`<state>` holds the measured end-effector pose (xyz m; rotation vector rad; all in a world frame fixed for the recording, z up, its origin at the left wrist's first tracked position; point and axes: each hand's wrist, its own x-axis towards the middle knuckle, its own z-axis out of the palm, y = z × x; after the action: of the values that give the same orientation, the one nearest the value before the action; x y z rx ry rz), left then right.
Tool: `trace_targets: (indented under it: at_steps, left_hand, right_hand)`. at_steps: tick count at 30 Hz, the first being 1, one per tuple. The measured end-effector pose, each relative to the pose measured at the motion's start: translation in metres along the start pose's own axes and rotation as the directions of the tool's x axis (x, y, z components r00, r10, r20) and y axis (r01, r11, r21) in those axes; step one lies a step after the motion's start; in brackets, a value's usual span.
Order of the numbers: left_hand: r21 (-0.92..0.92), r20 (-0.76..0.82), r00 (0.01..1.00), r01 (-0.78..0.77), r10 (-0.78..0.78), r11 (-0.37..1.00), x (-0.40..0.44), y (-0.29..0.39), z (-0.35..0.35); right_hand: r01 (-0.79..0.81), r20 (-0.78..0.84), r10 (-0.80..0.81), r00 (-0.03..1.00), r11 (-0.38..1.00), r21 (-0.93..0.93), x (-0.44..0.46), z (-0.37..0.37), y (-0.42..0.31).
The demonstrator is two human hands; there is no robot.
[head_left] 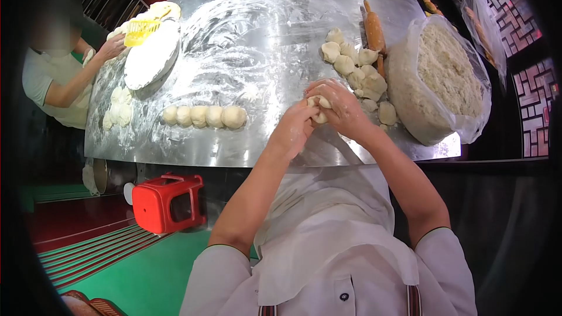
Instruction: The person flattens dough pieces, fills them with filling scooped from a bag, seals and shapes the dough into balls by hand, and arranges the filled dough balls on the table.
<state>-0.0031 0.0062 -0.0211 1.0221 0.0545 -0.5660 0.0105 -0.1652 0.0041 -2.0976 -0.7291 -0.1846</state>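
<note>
- Head view: left hand (294, 126) and right hand (342, 107) have fingers clamped around a dough piece (319, 102).
- Five dough balls (199, 116) line the table (263, 47), left of both.

Hands (294, 126) (344, 109) gripping dough pc (320, 102) over tbl (266, 41)

Both hands (294, 126) (345, 109) meet, fingers (321, 88) curled (bare forearms (256, 190) angled inward)

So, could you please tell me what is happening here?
The person's left hand and right hand hold a piece of dough between them, over the metal table. Five dough balls sit in a row to the left; loose dough pieces lie to the right, beside a rolling pin. At far left, a co-worker's hand is at a yellow tool.
</note>
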Motion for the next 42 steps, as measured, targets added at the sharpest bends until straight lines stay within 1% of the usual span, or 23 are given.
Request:
trace_targets:
  at_steps: [2, 4, 6, 9, 13, 15, 16, 17, 19, 21, 22, 24, 25, 26, 27, 28, 29, 32, 33, 34, 36, 40, 42]
  left_hand:
    - [-0.326, 0.094, 0.994, 0.085, -0.057, 0.942, -0.003, 0.009, 0.002]
    - [-0.304, 0.095, 0.993, 0.096, -0.07, 0.948, -0.014, 0.027, 0.014]
    - [-0.278, 0.1, 0.991, 0.109, -0.084, 0.954, -0.017, 0.027, 0.021]
    - [-0.095, 0.157, 0.987, 0.06, -0.045, 0.994, -0.014, 0.018, 0.031]
    - [-0.182, 0.161, 0.976, 0.175, -0.146, 0.968, -0.009, 0.022, 0.037]
    - [-0.18, 0.147, 0.964, 0.246, -0.221, 0.953, -0.005, 0.027, 0.028]
    - [-0.045, 0.118, 0.975, 0.193, -0.187, 0.98, -0.004, 0.028, 0.021]
    - [0.092, 0.095, 0.984, 0.141, -0.15, 0.986, -0.003, 0.029, 0.016]
    - [0.108, 0.113, 0.983, 0.136, -0.148, 0.985, -0.013, 0.038, 0.018]
    - [0.208, 0.112, 0.981, 0.135, -0.161, 0.969, -0.014, 0.047, 0.008]
    - [0.21, 0.117, 0.979, 0.138, -0.165, 0.968, -0.009, 0.047, -0.002]
    - [0.364, 0.019, 0.983, -0.176, 0.182, 0.915, 0.002, 0.042, -0.017]
    - [0.39, -0.061, 0.938, -0.293, 0.342, 0.873, 0.007, 0.04, -0.01]
    - [0.394, -0.063, 0.938, -0.292, 0.342, 0.872, 0.013, 0.033, 0.004]
    - [0.226, -0.206, 0.877, -0.39, 0.435, 0.893, 0.017, 0.029, 0.031]
    - [0.065, -0.357, 0.796, -0.5, 0.488, 0.863, 0.019, 0.029, 0.045]
    - [-0.12, -0.271, 0.885, -0.422, 0.38, 0.898, 0.019, 0.021, 0.038]
    - [-0.091, -0.129, 0.899, -0.431, 0.419, 0.898, -0.009, 0.008, 0.073]
    - [0.007, -0.11, 0.874, -0.476, 0.474, 0.879, -0.01, 0.004, 0.075]
    - [0.006, -0.101, 0.876, -0.474, 0.472, 0.881, -0.007, 0.002, 0.067]
    - [0.352, -0.225, 0.909, -0.26, 0.351, 0.899, 0.0, 0.004, 0.046]
    - [0.032, -0.33, 0.872, -0.371, 0.36, 0.928, 0.007, 0.032, 0.032]
    - [0.038, -0.393, 0.874, -0.295, 0.285, 0.955, 0.003, 0.033, 0.031]
  right_hand:
    - [-0.025, 0.011, 0.025, 1.0, 0.999, 0.023, -0.004, -0.007, -0.007]
    - [-0.05, 0.022, 0.049, 0.999, 0.998, 0.045, -0.005, -0.012, -0.02]
    - [0.058, -0.001, -0.061, 0.998, 0.95, -0.306, -0.008, -0.011, -0.031]
    - [0.053, 0.12, -0.002, 0.993, 0.903, -0.425, -0.008, -0.011, -0.014]
    - [-0.071, 0.095, 0.119, 0.988, 0.912, -0.404, -0.006, -0.013, 0.001]
    - [0.035, 0.084, -0.002, 0.996, 0.917, -0.398, -0.005, -0.015, -0.005]
    - [0.028, 0.073, 0.002, 0.997, 0.916, -0.401, -0.004, -0.012, -0.005]
    - [0.036, -0.04, -0.05, 0.998, 0.949, -0.312, -0.003, -0.009, -0.003]
    - [0.046, -0.167, -0.086, 0.982, 0.972, -0.229, -0.001, -0.016, -0.004]
    - [-0.28, 0.162, 0.263, 0.951, 0.956, 0.088, 0.003, -0.032, -0.006]
    - [-0.284, 0.158, 0.268, 0.95, 0.955, 0.087, 0.004, -0.035, -0.013]
    - [-0.461, 0.094, 0.451, 0.887, 0.873, 0.157, 0.009, -0.026, -0.032]
    - [-0.452, 0.043, 0.459, 0.888, 0.847, 0.279, 0.006, -0.007, -0.032]
    - [-0.45, 0.044, 0.457, 0.888, 0.847, 0.284, 0.008, 0.015, -0.034]
    - [-0.198, -0.199, 0.261, 0.945, 0.937, 0.289, 0.011, 0.038, -0.038]
    - [0.061, -0.429, 0.044, 0.902, 0.972, 0.227, 0.016, 0.046, -0.044]
    - [-0.134, -0.399, 0.194, 0.896, 0.976, 0.175, 0.014, 0.043, -0.046]
    - [-0.247, -0.358, 0.262, 0.896, 0.965, 0.089, 0.025, 0.018, -0.024]
    - [-0.246, -0.487, 0.285, 0.826, 0.958, 0.145, 0.031, 0.013, -0.016]
    - [-0.248, -0.494, 0.286, 0.821, 0.958, 0.142, 0.027, 0.013, -0.014]
    - [-0.173, -0.373, 0.238, 0.897, 0.964, 0.2, 0.014, 0.018, -0.015]
    - [-0.24, -0.288, 0.36, 0.887, 0.894, 0.378, -0.008, 0.041, -0.036]
    - [-0.388, -0.111, 0.503, 0.857, 0.772, 0.503, -0.017, 0.042, -0.04]
